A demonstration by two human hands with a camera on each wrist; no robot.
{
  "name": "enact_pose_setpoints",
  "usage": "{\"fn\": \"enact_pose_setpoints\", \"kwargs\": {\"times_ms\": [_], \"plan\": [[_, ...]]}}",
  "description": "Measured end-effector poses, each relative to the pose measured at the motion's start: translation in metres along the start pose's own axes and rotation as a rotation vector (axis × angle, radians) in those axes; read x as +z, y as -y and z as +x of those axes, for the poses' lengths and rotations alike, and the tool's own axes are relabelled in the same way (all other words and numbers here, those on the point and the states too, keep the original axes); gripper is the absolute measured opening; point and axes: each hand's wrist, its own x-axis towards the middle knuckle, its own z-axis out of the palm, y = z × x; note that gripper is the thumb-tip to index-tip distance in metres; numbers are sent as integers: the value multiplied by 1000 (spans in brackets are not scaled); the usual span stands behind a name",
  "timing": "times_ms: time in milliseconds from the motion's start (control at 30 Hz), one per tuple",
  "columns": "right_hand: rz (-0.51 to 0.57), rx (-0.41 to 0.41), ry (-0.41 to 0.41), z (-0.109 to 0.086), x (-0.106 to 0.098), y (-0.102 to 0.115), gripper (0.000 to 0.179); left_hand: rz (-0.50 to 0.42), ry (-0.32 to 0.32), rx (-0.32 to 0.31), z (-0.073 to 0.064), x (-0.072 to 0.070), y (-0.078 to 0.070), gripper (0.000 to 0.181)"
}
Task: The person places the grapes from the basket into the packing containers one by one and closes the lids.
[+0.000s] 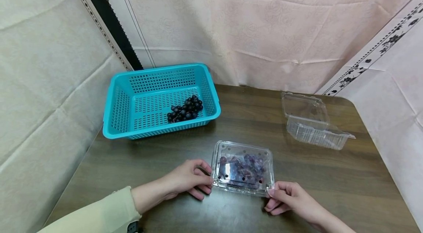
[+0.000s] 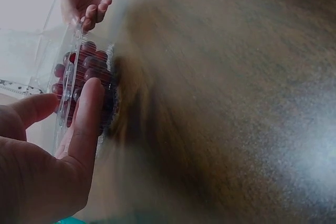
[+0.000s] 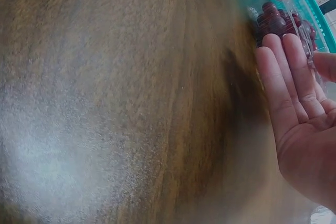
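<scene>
- Left hand (image 1: 188, 180) reaches in from 8 o'clock, palm turned inward, thumb and fingers pinching the clear box's (image 1: 246, 152) 9 o'clock edge
- Right hand (image 1: 290, 200) comes from 4 o'clock, thumb above, fingers extended below, pinching the near corner
- Box with grapes (image 1: 248, 170) inside: 5 o'clock from head-view centre; blue basket (image 1: 148, 105) at its 10 o'clock

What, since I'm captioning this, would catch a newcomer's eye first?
Probably the bright turquoise basket at the back left of the table, dark grapes in its right part. Next, the clear box of purple grapes in front, the left hand at its left edge, the right hand at its near right corner.
</scene>
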Motion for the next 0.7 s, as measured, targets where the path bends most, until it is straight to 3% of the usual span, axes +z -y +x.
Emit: {"fn": "enact_pose_setpoints", "kwargs": {"times_ms": [200,400,700], "plan": [[8,8,11,1,-2,1,37,52,-6,10,-1,-2,-2,34],[-10,9,16,1,-6,5,37,155,-12,61,-5,-9,-9,35],[-103,27,17,-4,-20,15,36,320,-40,71,-13,-24,-33,38]]}}
